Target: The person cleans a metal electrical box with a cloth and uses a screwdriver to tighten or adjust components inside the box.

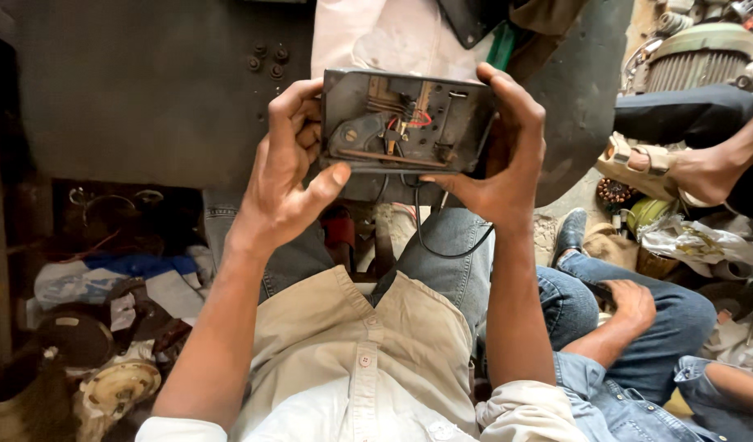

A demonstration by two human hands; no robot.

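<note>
the thing in hand is a dark, grimy metal electrical box (405,123), rectangular and open toward the camera, held up in front of the chest over the lap. its long axis runs side to side, almost level, with the right end sitting a touch lower. inside it show red wires (419,119), a few brownish metal strips and a round screw head at the lower left. a black cable (442,245) drops from the underside of the box and loops down over the jeans.

the box lies between the two hands, one at each short end, so neither is clearly nearer. the left hand (290,176) wraps the left end: the fingers curl over the top left corner and edge, and the thumb reaches across to press at the bottom edge. the right hand (507,160) clamps the right end, fingers hooked over the top right corner and thumb laid along the bottom edge beneath the box. both grips are closed on the box, not loose around it.

behind the box hangs a large black metal panel (147,90) with small bolts. low at the left lies a clutter of round metal parts (114,389). at the right another person's hand (634,303) rests on a jeans-clad knee, and a sandalled foot (646,164) shows near a ribbed motor housing (695,57).
</note>
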